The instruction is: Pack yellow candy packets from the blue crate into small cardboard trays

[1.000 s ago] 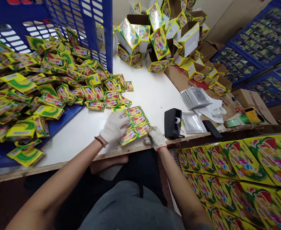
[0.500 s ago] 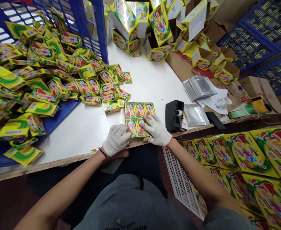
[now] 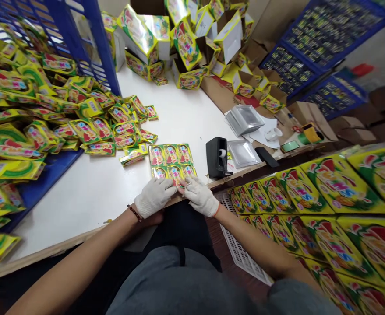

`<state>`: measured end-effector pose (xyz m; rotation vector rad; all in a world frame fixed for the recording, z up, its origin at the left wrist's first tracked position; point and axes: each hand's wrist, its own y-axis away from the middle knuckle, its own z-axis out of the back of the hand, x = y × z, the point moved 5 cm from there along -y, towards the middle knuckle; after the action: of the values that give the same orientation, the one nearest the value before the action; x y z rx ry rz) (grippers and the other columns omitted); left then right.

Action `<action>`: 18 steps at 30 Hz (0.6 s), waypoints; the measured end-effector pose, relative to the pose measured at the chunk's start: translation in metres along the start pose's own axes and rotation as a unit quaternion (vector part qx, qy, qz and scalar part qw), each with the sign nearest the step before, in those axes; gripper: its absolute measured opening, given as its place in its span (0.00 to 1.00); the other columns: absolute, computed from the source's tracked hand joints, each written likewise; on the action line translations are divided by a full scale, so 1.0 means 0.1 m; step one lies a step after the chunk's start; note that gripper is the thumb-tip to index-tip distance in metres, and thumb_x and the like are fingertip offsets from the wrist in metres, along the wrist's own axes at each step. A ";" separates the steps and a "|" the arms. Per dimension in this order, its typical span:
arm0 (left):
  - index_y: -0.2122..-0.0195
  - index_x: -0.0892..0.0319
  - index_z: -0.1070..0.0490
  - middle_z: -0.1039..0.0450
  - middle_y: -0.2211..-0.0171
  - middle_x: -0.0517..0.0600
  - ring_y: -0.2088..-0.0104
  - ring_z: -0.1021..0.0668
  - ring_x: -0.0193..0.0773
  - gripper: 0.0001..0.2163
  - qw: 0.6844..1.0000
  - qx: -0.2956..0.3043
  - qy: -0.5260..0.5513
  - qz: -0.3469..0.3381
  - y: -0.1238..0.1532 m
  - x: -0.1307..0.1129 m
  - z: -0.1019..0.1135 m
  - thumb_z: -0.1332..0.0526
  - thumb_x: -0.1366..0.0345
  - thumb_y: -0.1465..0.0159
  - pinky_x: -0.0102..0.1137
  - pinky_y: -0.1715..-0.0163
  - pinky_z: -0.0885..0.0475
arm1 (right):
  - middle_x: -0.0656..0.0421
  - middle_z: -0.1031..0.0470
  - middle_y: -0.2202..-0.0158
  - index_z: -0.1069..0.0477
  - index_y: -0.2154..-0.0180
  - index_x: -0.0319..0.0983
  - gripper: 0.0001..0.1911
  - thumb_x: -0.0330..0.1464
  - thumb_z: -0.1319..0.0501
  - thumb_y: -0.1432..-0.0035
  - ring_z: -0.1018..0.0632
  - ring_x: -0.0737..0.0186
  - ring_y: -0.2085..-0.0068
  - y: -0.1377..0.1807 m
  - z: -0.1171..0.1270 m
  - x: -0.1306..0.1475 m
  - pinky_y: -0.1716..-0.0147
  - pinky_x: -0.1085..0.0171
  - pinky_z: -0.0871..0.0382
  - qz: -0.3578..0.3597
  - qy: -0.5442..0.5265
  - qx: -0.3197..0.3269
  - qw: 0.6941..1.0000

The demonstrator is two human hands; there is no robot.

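Several small yellow-green sachets [image 3: 171, 160] lie side by side in two neat rows near the front edge of the white table [image 3: 93, 192]. My left hand [image 3: 153, 201], in a white knit glove, rests on the near left edge of that block, fingers curled against it. My right hand [image 3: 198, 197], also gloved, presses on the near right edge. Both hands meet at the block's front side. A big loose heap of the same sachets [image 3: 47, 113] spills from a blue crate at the left.
A black tape dispenser [image 3: 216, 157] stands just right of the block, beside clear plastic trays [image 3: 244, 153]. Open printed cartons [image 3: 185, 43] pile up at the back. Filled yellow boxes [image 3: 310, 192] are lined up low at the right. Blue crates [image 3: 313, 39] stand far right.
The view has swung right. The sachets went from a skewed bunch to a squared block. Both hands have slid back to its near edge.
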<state>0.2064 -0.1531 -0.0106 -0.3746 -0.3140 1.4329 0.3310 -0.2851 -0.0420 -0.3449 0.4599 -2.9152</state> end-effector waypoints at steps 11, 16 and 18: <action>0.65 0.57 0.25 0.24 0.64 0.53 0.68 0.27 0.41 0.08 0.997 -0.046 -0.057 0.029 -0.22 0.09 -0.25 0.43 0.74 0.37 0.35 0.71 0.38 | 0.53 0.22 0.67 0.21 0.68 0.37 0.21 0.45 0.47 0.41 0.23 0.55 0.60 0.92 0.70 -1.68 0.56 0.57 0.31 -0.557 -0.155 -0.192 0.793; 0.64 0.56 0.24 0.23 0.63 0.53 0.67 0.26 0.41 0.09 0.996 -0.036 -0.067 0.038 -0.27 0.08 -0.25 0.43 0.74 0.37 0.35 0.71 0.37 | 0.55 0.23 0.67 0.24 0.74 0.38 0.16 0.45 0.39 0.50 0.24 0.57 0.61 0.82 0.61 -1.67 0.57 0.60 0.31 -0.558 -0.170 -0.230 0.779; 0.64 0.56 0.24 0.23 0.63 0.53 0.67 0.26 0.42 0.09 0.996 -0.034 -0.068 0.039 -0.26 0.09 -0.25 0.44 0.73 0.36 0.35 0.70 0.37 | 0.55 0.25 0.66 0.25 0.76 0.39 0.15 0.45 0.37 0.52 0.25 0.57 0.59 0.85 0.67 -1.56 0.55 0.60 0.32 -0.559 -0.156 -0.253 0.774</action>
<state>0.2413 -0.1481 -0.0220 -0.3483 -0.4651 1.5301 0.5090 -0.3521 -0.0388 -1.6629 1.3753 -3.5520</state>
